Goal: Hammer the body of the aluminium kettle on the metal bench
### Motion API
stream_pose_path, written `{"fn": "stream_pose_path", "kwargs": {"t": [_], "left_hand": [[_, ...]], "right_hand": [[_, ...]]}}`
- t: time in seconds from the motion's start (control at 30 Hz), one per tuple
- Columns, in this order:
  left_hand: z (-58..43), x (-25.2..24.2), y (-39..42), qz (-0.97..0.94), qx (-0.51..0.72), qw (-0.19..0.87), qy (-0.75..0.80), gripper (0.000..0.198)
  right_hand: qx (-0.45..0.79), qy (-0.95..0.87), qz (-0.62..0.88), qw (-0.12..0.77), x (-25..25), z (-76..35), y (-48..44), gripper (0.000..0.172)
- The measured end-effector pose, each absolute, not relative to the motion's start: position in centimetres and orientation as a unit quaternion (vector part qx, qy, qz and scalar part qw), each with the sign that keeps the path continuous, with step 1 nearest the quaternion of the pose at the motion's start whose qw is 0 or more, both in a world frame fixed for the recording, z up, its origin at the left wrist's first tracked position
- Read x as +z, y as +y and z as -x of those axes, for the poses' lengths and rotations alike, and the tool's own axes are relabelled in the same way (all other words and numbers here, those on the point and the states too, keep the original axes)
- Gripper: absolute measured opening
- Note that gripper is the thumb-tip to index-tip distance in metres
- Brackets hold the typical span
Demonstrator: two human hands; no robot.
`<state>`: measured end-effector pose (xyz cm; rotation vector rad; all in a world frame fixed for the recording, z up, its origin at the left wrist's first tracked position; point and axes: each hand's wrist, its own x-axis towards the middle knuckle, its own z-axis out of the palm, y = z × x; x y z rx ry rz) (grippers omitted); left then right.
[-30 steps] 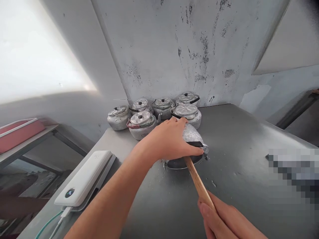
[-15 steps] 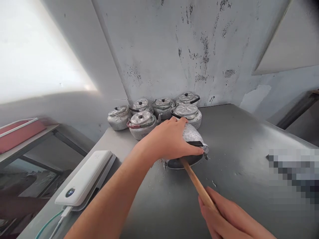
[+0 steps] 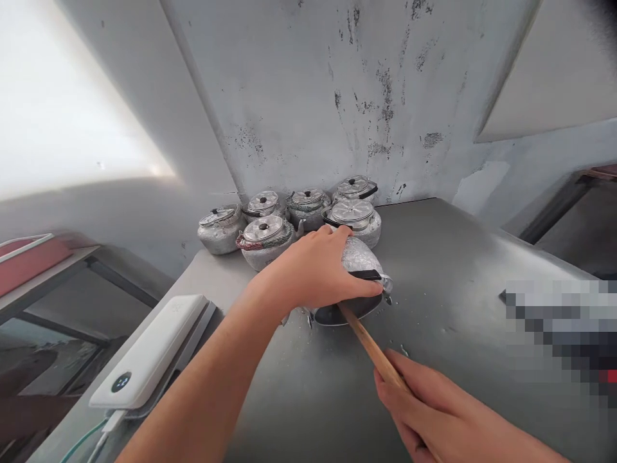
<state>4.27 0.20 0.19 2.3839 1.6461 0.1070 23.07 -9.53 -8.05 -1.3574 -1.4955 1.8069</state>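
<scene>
A dented silver metal teapot (image 3: 360, 255) lies tipped on the table with its dark round opening facing me. My left hand (image 3: 321, 270) is closed over its side, the thumb lying along the black handle (image 3: 367, 275) near the rim. In my right hand (image 3: 414, 402) is a wooden stick (image 3: 369, 344), gripped along its lower part. Its far end goes into the teapot's opening, so the tip is hidden.
Several silver teapots with lids (image 3: 264, 235) stand together at the back against the stained wall (image 3: 289, 96). A white power bank (image 3: 152, 350) with cables lies on the grey table (image 3: 299, 399) at the left. Small bits are scattered near the teapot. A pink container (image 3: 31, 263) stands farther left.
The whole view has shifted slightly, so things appear a little farther left. Both hands keep their holds, and the stick is still inside the teapot.
</scene>
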Motion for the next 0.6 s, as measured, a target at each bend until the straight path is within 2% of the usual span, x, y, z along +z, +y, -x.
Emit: {"fn": "stream_pose_path", "kwargs": {"t": [0.1, 0.43, 0.6], "left_hand": [[-4.3, 0.2, 0.4, -0.815, 0.034, 0.118, 0.566, 0.080], [-4.6, 0.0, 0.8, -0.809, 0.026, 0.107, 0.577, 0.089], [-4.7, -0.1, 0.9, -0.807, 0.020, 0.095, 0.582, 0.090]], "right_hand": [[0.655, -0.540, 0.480, 0.223, -8.1, -23.1, -9.1, 0.036], [0.732, -0.485, 0.424, 0.222, -9.9, -23.2, -8.5, 0.016], [0.756, -0.468, 0.413, 0.195, -10.5, -23.5, -8.0, 0.015]]}}
